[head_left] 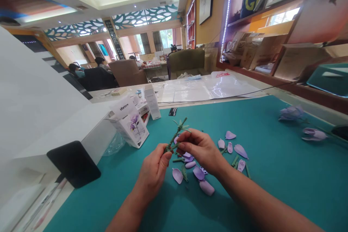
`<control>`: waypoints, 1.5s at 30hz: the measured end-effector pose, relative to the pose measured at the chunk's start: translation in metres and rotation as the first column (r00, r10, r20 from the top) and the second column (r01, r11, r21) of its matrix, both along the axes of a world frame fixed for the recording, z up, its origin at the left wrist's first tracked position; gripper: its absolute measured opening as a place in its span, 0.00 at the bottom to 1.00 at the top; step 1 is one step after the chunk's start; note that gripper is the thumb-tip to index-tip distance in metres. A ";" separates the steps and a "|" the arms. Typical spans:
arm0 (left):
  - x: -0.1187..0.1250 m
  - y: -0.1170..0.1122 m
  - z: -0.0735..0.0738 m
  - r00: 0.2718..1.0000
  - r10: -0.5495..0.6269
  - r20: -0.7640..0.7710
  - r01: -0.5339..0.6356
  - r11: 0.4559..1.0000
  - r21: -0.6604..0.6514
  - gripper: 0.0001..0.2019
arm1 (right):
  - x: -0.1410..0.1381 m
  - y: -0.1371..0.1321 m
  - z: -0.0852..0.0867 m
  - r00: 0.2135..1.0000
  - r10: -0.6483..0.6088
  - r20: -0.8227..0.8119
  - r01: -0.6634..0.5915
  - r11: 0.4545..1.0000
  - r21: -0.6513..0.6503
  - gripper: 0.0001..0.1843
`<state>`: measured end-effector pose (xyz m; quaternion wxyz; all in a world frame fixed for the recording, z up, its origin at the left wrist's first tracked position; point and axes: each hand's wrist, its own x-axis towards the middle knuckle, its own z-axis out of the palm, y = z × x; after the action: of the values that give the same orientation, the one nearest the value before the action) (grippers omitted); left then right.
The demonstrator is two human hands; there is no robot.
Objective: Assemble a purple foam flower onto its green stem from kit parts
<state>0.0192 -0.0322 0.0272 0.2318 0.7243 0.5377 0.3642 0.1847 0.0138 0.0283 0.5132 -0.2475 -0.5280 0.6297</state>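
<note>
My left hand (155,168) is closed around the lower end of a green toy flower stem (176,132), which tilts up to the right with small leaf-like pieces near its top. My right hand (199,148) pinches at the stem's side, thumb and forefinger at a small green piece (175,146); the fingers partly cover it. Beneath and beside the hands lie loose purple petals (177,175), a pale petal block (207,187) and a green leaf piece (185,174). Right of my right hand are more petals (241,151) and short green stem pieces (235,161).
A white box with a flower picture (133,127) stands at the back left, beside a narrow white box (152,101). A black tablet-like panel (74,164) leans at the left. Assembled purple flowers (315,134) lie at the right of the green mat (293,188). People sit in the background.
</note>
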 end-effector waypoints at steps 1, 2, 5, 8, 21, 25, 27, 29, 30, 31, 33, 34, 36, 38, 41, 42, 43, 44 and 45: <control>0.000 0.000 0.000 1.000 0.005 -0.001 -0.005 1.000 -0.001 0.18 | 0.000 0.000 0.000 1.000 -0.002 0.006 0.002 1.000 0.004 0.08; 0.000 0.000 0.000 1.000 0.008 -0.002 -0.008 1.000 0.000 0.18 | 0.000 -0.001 0.000 1.000 -0.007 0.014 0.006 1.000 0.011 0.08; 0.001 0.000 0.002 1.000 0.011 -0.005 -0.011 1.000 -0.002 0.18 | 0.000 -0.002 0.001 0.999 -0.025 0.036 0.024 0.999 0.038 0.07; 0.002 -0.001 0.005 1.000 0.011 -0.019 -0.011 1.000 -0.005 0.17 | 0.000 -0.003 0.001 0.999 -0.032 0.037 0.030 0.998 0.050 0.06; 0.003 -0.003 0.006 0.997 0.030 -0.068 -0.029 0.999 0.026 0.16 | 0.000 -0.002 -0.002 1.000 -0.018 0.023 0.018 1.000 0.003 0.09; 0.003 -0.003 0.006 0.997 0.028 -0.073 -0.026 0.999 0.029 0.16 | -0.001 -0.001 -0.005 1.000 -0.006 -0.009 0.006 1.000 0.003 0.10; 0.003 -0.003 0.006 0.997 0.026 -0.075 -0.025 0.999 0.022 0.16 | -0.002 -0.001 -0.006 1.000 -0.005 -0.020 0.005 1.000 -0.008 0.11; 0.003 -0.003 0.005 0.997 0.026 -0.077 -0.025 1.000 0.017 0.16 | -0.002 -0.001 -0.006 1.000 -0.008 -0.021 0.008 1.000 -0.016 0.11; 0.003 -0.003 0.005 0.997 0.026 -0.078 -0.025 1.000 0.017 0.16 | -0.002 -0.001 -0.006 1.000 -0.012 -0.021 0.012 1.000 -0.015 0.11; 0.002 -0.003 0.005 0.996 0.027 -0.080 -0.026 1.000 0.017 0.16 | -0.002 -0.002 -0.005 1.000 -0.016 -0.022 0.016 1.000 -0.010 0.11; 0.002 -0.003 0.005 0.996 0.028 -0.079 -0.027 0.999 0.019 0.16 | -0.003 -0.003 -0.004 0.999 -0.020 -0.025 0.020 1.000 0.003 0.11; 0.002 -0.003 0.005 0.997 0.027 -0.078 -0.026 0.999 0.020 0.16 | -0.003 -0.003 -0.004 0.999 -0.022 -0.028 0.022 1.000 0.009 0.11; 0.002 -0.003 0.005 0.997 0.024 -0.077 -0.022 1.000 0.021 0.16 | -0.003 -0.005 -0.003 0.999 -0.026 -0.031 0.027 0.999 0.017 0.11; 0.002 -0.003 0.004 0.996 0.023 -0.084 -0.021 0.999 0.025 0.17 | -0.004 -0.006 -0.003 0.999 -0.033 -0.026 0.034 0.999 0.015 0.12; 0.001 -0.002 0.003 0.995 0.021 -0.096 -0.017 0.999 0.033 0.17 | -0.005 -0.007 -0.003 0.999 -0.036 -0.010 0.036 0.999 0.000 0.13; 0.002 -0.002 0.003 0.995 0.019 -0.098 -0.015 0.999 0.035 0.17 | -0.005 -0.007 -0.003 0.999 -0.035 -0.008 0.034 0.999 -0.006 0.13; 0.002 -0.002 0.003 0.995 0.019 -0.099 -0.016 0.999 0.035 0.17 | -0.005 -0.007 -0.003 0.999 -0.034 -0.008 0.034 0.999 -0.010 0.13; 0.002 -0.002 0.003 0.995 0.022 -0.100 -0.019 0.999 0.036 0.17 | -0.005 -0.008 -0.003 0.999 -0.034 -0.010 0.034 0.999 -0.012 0.14; 0.003 -0.002 0.003 0.994 0.026 -0.103 -0.023 0.999 0.036 0.17 | -0.006 -0.008 -0.003 0.999 -0.034 -0.012 0.033 0.999 -0.014 0.14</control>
<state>0.0218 -0.0342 0.0302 0.1869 0.7393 0.5514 0.3383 0.1791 0.0062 0.0252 0.5252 -0.2559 -0.5163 0.6261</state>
